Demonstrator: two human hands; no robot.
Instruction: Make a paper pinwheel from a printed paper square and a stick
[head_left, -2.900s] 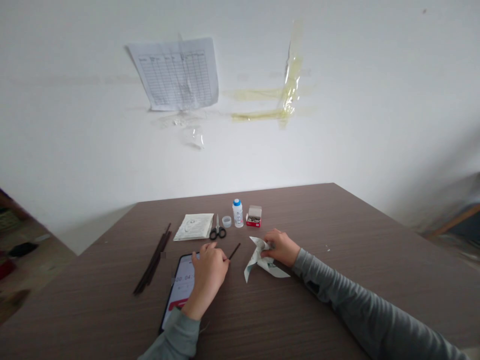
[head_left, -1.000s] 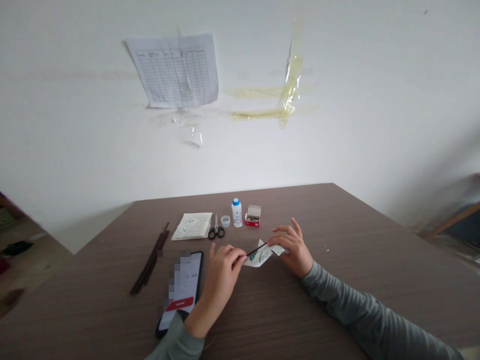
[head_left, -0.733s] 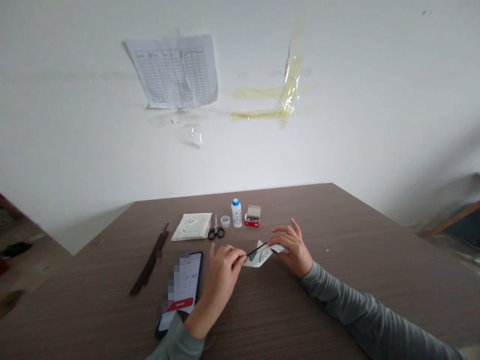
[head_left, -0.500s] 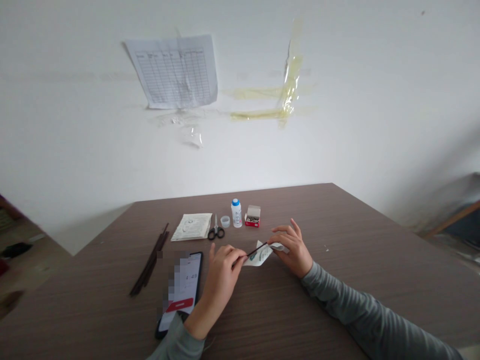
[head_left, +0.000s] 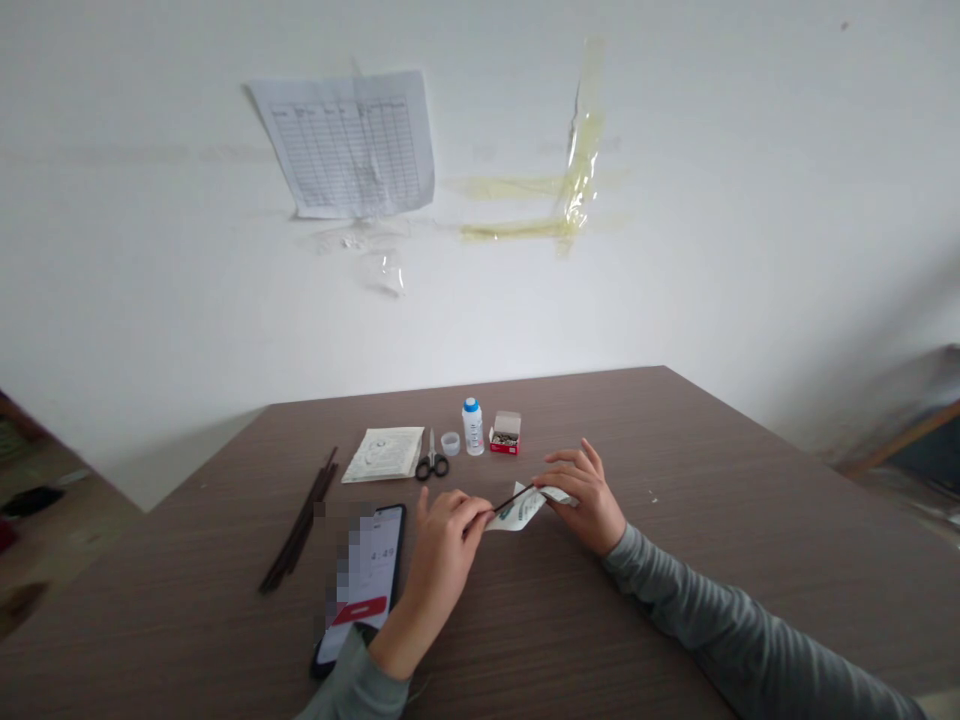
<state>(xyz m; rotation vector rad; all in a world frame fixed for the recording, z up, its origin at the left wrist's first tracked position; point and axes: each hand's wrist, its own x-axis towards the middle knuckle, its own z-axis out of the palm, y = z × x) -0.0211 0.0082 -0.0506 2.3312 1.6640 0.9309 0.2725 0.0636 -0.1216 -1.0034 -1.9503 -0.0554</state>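
Person's got soft, wrinkly grey sleeves (head_left: 697, 600) on. Right beside the left hand (head_left: 439, 550), on its left, lies one flat, glossy phone (head_left: 379, 565). That hand is pinched narrow on the near end of a thin, straight dark stick (head_left: 513, 498). The right hand (head_left: 585, 498) has thumb and fingertips closed on the stick's other end plus some thin, creased white paper (head_left: 523, 512) with green print, spare fingers fanned up. So stick and paper sit right between the hands, stick slanting, a paper flap under it. Further left of the left hand there's a bundle of slim, dark sticks (head_left: 304, 525), overlapping too much for me to count.

Past both hands, on the wood-grain table (head_left: 712, 480): one folded, papery off-white packet (head_left: 384, 453), one pair of scissors (head_left: 433, 465) with black loop handles, one round translucent cup (head_left: 450, 444), one upright white bottle (head_left: 473, 433) with a blue cap, one open red cardboard box (head_left: 505, 447) holding tiny greyish bits.

Way beyond the hands, the white wall (head_left: 712, 220) has one wrinkled gridded sheet (head_left: 352, 145) and shiny yellowish tape (head_left: 517, 230), two strips sideways, one upright.
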